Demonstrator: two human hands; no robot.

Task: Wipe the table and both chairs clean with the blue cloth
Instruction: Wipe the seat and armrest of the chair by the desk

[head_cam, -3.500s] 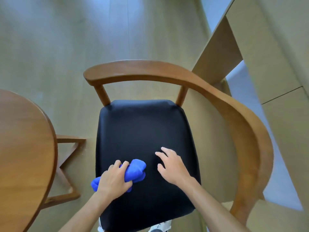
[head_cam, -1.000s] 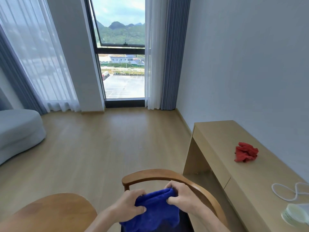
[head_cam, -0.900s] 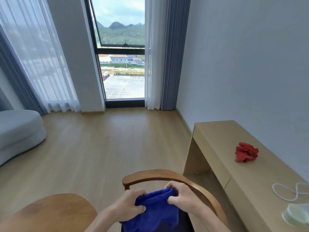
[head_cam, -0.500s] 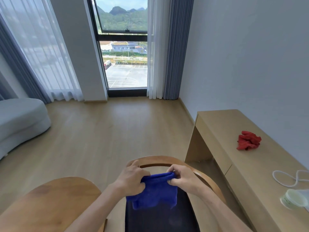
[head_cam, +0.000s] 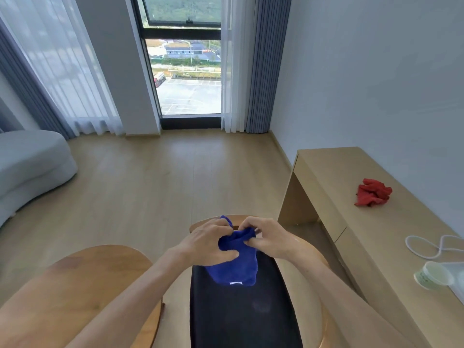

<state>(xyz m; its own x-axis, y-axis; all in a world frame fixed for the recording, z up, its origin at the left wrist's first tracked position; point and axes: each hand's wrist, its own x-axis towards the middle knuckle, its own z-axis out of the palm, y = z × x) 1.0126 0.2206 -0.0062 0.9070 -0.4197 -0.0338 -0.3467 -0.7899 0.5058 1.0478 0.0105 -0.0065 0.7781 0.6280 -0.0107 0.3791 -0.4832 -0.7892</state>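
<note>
Blue cloth [head_cam: 234, 262] hung bunched between both hands above the black seat of the chair [head_cam: 241, 312], held up in the air and not touching the seat. The left hand [head_cam: 208, 243] was clamped on the cloth's left side, thumb underneath and fingers curled over the top. The right hand [head_cam: 266, 238] pinched the cloth's upper right edge, fingers closed on the fabric. The two hands sat close together, almost touching. A small white tag [head_cam: 236, 283] showed at the cloth's lower hem; any writing on it was too small to read.

Behind the hands, the chair's curved wooden backrest [head_cam: 200, 223] peeked out, mostly hidden by the hands and the cloth. At near left lay the round wooden table [head_cam: 82, 285], with the left forearm crossing over its edge.

Along the right wall stood a light wooden desk [head_cam: 351, 234]. On it lay a crumpled red cloth [head_cam: 372, 192] towards the far end, a looped white cord [head_cam: 431, 246] nearer, and a pale green cup [head_cam: 433, 275] nearest; markings on the cup's side were blurred and could not be made out.

At far left sat a grey sofa [head_cam: 30, 167], and a tall window [head_cam: 185, 71] with curtains filled the far wall.
</note>
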